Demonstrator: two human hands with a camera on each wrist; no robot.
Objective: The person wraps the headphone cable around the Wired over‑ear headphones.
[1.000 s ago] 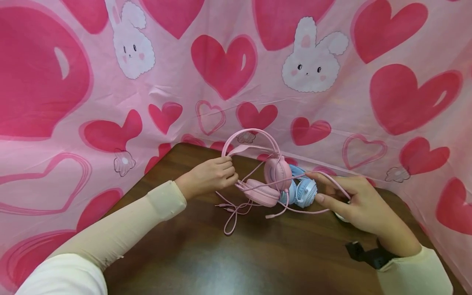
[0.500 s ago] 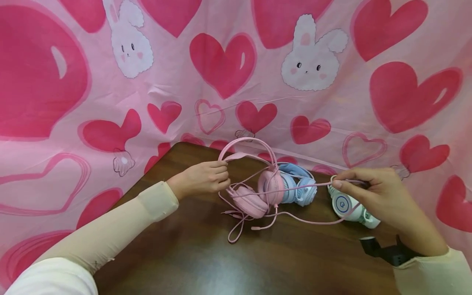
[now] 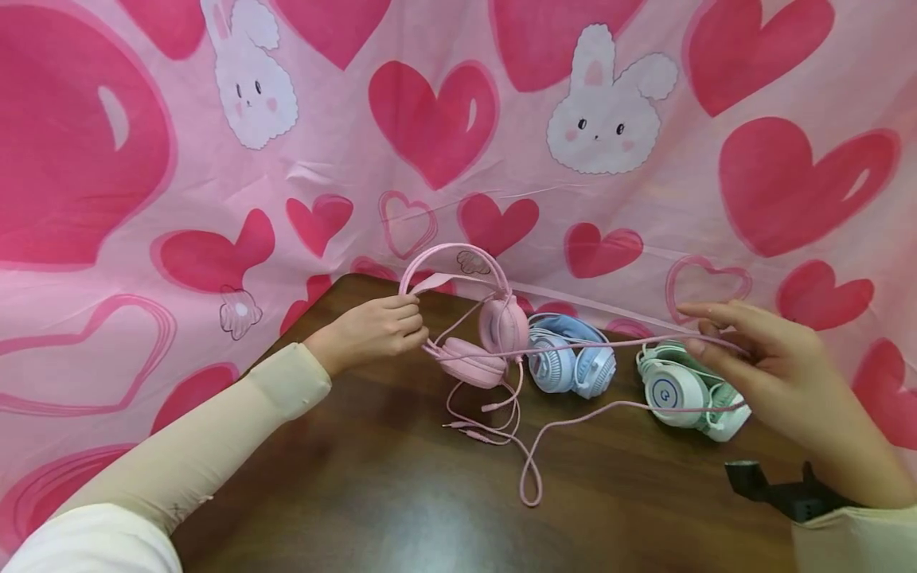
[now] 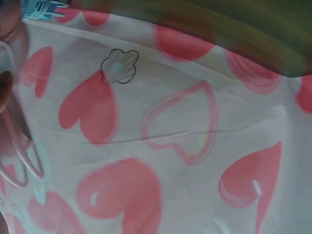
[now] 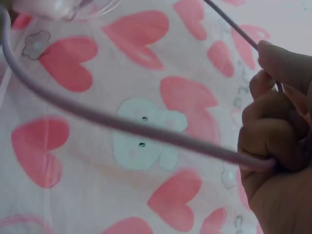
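My left hand (image 3: 372,330) grips the headband side of a pink headset (image 3: 469,362), holding it up above the table with its ear cups to the right. From the headset a pink cable (image 3: 616,344) stretches across to my right hand (image 3: 781,374), which holds it with curled fingers. In the right wrist view the cable (image 5: 161,138) runs into the curled fingers (image 5: 268,139). A slack length of cable loops down to the table, near two plugs (image 3: 466,431). At its left edge, the left wrist view catches only part of the headset and a fingertip.
A blue headset (image 3: 573,362) lies folded on the brown table (image 3: 401,493), right of the pink one. Beyond it, by my right hand, sits a white and green headset (image 3: 677,390). A pink heart-print cloth (image 3: 516,159) hangs behind the table.
My right hand has moved right, drawing the cable out longer and uncovering the white and green headset. The left hand has shifted slightly left with the pink headset.
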